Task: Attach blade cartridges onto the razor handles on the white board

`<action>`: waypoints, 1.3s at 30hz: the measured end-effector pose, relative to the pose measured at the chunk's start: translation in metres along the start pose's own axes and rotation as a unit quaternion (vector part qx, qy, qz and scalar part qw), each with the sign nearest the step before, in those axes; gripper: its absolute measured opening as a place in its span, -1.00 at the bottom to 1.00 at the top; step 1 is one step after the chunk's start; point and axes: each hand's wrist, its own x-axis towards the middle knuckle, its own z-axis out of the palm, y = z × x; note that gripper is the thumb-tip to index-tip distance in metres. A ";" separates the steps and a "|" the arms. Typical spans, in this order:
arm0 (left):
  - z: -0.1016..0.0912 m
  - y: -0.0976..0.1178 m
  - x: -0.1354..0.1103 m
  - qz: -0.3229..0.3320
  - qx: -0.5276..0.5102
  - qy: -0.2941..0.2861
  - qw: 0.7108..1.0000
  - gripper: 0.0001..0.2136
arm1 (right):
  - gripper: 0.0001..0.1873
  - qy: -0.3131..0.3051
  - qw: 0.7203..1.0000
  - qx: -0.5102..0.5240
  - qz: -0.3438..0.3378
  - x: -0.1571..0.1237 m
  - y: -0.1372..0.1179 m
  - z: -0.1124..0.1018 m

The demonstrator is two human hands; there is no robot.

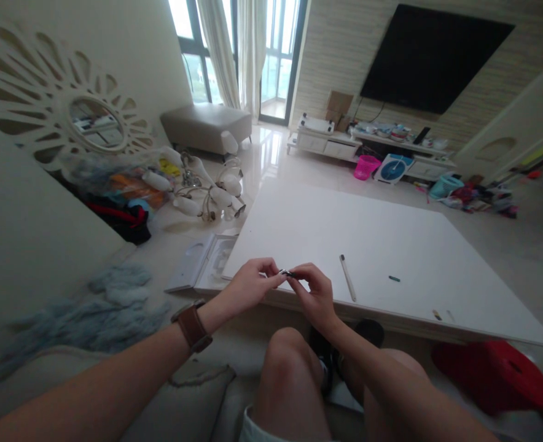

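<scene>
My left hand (pixel 252 283) and my right hand (pixel 315 293) meet at the near edge of the white table (pixel 331 227). Pinched between the fingertips of both is a small black and silver piece (pixel 286 273), too small and too covered to name. To the right of my hands lies a slim whitish stick (pixel 347 279) with a dark tip at its far end. Further right on the tabletop rests a small dark green piece (pixel 394 279). Close to the front edge sits a tiny brown and black piece (pixel 437 315), with a small clear sliver (pixel 451 316) beside it.
Left of the table an open white box (pixel 207 264) stands low. A chandelier (pixel 211 190) with white shades lies on the floor beyond it. Bluish grey fluffy cloth (pixel 119 291) covers floor at the left. Something red (pixel 492 374) is below the table's right front.
</scene>
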 end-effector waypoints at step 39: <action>-0.002 0.000 -0.001 -0.081 0.077 -0.057 0.992 -0.64 | -0.95 0.010 1.000 -0.012 0.011 0.002 0.000 0.000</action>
